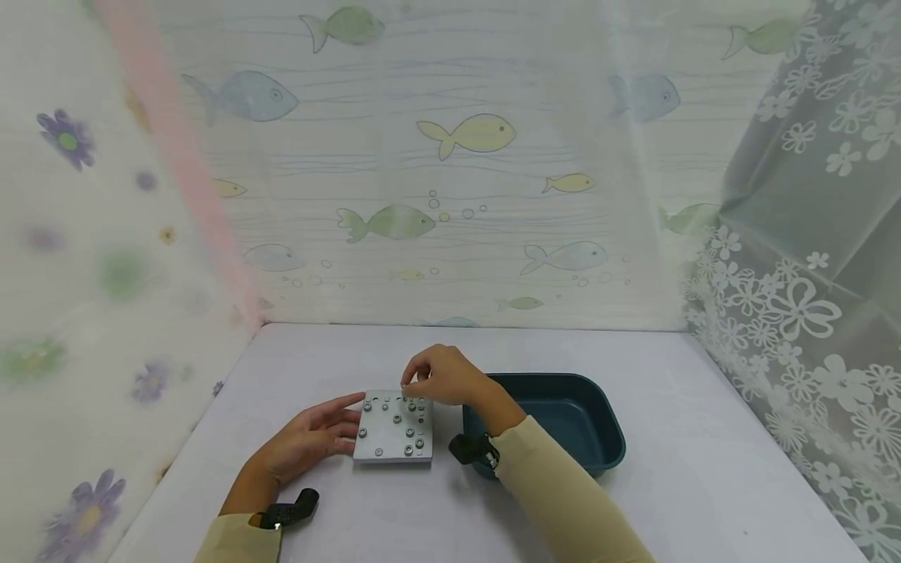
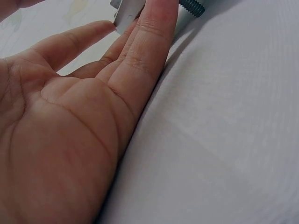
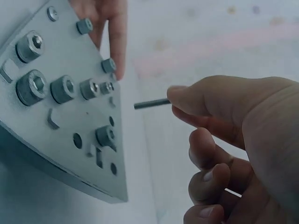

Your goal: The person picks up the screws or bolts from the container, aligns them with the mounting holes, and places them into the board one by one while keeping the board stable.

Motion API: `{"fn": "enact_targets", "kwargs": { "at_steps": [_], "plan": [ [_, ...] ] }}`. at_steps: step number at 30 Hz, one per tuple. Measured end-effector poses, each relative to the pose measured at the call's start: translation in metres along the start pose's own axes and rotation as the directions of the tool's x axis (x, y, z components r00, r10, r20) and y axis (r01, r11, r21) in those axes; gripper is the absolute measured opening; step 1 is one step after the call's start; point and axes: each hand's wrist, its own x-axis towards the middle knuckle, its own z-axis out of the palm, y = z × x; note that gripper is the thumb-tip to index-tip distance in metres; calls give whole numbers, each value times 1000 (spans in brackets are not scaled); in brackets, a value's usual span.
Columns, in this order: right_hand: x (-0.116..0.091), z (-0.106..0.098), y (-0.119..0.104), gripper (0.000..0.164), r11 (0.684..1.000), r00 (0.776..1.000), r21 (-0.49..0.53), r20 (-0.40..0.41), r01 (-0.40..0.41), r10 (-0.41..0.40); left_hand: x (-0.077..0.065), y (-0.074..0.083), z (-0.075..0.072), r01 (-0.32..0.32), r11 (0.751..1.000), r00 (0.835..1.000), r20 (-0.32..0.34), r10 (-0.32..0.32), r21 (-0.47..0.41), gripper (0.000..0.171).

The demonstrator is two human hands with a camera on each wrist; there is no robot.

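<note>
A square metal plate (image 1: pixel 383 446) carries several socket-head screws (image 3: pixel 31 87) along with open holes and slots. My left hand (image 1: pixel 310 439) lies at its left side, fingers extended, fingertips touching the edge. A threaded screw end (image 2: pixel 192 7) sticks out beyond one finger in the left wrist view. Over the plate's far edge, my right hand (image 1: pixel 445 375) pinches a thin dark metal pin (image 3: pixel 152 103) between thumb and index finger. The pin's free end points toward the plate without touching it in the right wrist view; its other end is hidden in the fingers.
A dark teal tray (image 1: pixel 607 418) stands right of the plate, partly behind the right forearm. All of this is on a white-covered table (image 1: pixel 676 477). Patterned curtains (image 1: pixel 464 180) hang behind and at both sides.
</note>
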Motion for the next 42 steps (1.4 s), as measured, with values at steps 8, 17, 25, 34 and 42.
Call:
{"fn": "enact_targets", "kwargs": {
  "at_steps": [8, 17, 25, 34, 42],
  "plan": [
    [5, 12, 0, 4, 999, 998, 8, -40, -50, 50, 1, 0, 1, -1, 1000, 1000, 1, 1, 10, 75],
    [12, 22, 7, 4, 997, 994, -13, -77, -80, 79, 0, 2, 2, -12, 1000, 1000, 2, 12, -5, 75],
    [12, 27, 6, 6, 992, 989, -5, -84, -126, 125, 0, 1, 0, 8, 1000, 1000, -4, -8, 4, 75],
    [12, 29, 8, 5, 987, 985, -13, -75, -160, 158, 0, 0, 0, -1, 1000, 1000, 12, 1, -7, 74],
    [12, 30, 8, 4, 984, 983, -19, -61, -174, 173, 0, 3, 2, 10, 1000, 1000, -8, -10, -1, 76]
  ]
}}
